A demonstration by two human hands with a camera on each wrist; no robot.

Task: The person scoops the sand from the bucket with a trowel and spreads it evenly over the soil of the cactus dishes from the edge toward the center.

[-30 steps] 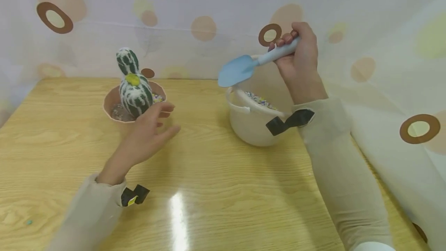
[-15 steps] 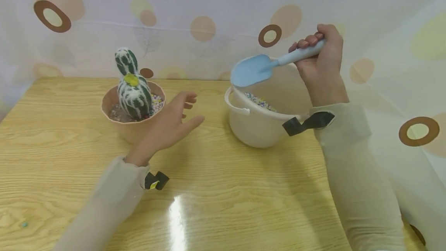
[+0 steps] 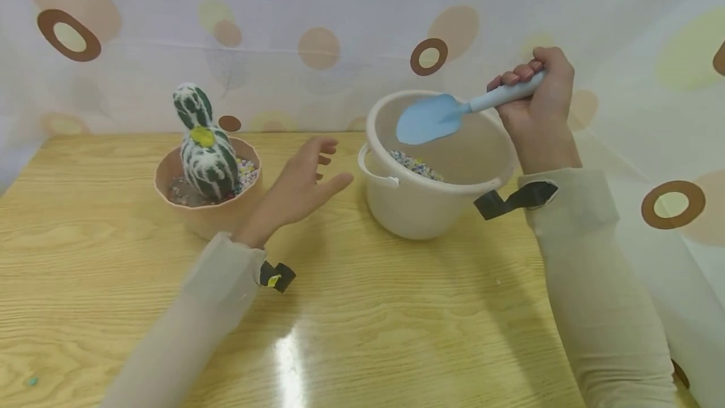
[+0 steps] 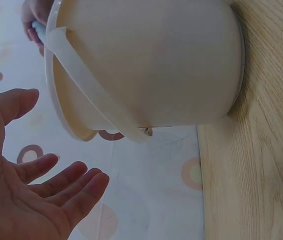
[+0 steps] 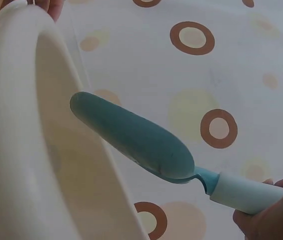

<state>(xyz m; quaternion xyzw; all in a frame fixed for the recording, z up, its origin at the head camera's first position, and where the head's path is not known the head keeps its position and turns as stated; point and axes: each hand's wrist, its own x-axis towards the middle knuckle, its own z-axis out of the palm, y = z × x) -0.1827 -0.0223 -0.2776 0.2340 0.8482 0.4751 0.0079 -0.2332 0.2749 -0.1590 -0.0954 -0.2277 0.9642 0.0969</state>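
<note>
Right hand (image 3: 540, 106) gripped the blue trowel (image 3: 466, 107) by its handle (image 3: 503, 96), blade (image 3: 428, 122) over the cream bucket (image 3: 404, 209) of coloured granules (image 3: 416, 166). Left hand (image 3: 297, 189), fingers loosely extended and holding nothing, hung between bucket and cactus pot (image 3: 204, 220).

The head camera looks from the near side, forward and down over the tabletop (image 3: 368, 326) to the patterned cloth (image 3: 255, 11) at the far side, far enough back to take in left hand (image 3: 294, 187) and right hand (image 3: 540, 112). The left wrist camera, tilted sideways, faces the left side of the bucket (image 3: 408, 209) from close by. The right wrist camera closely views the trowel (image 3: 430, 119), with cloth beyond. All three views share the bucket
</note>
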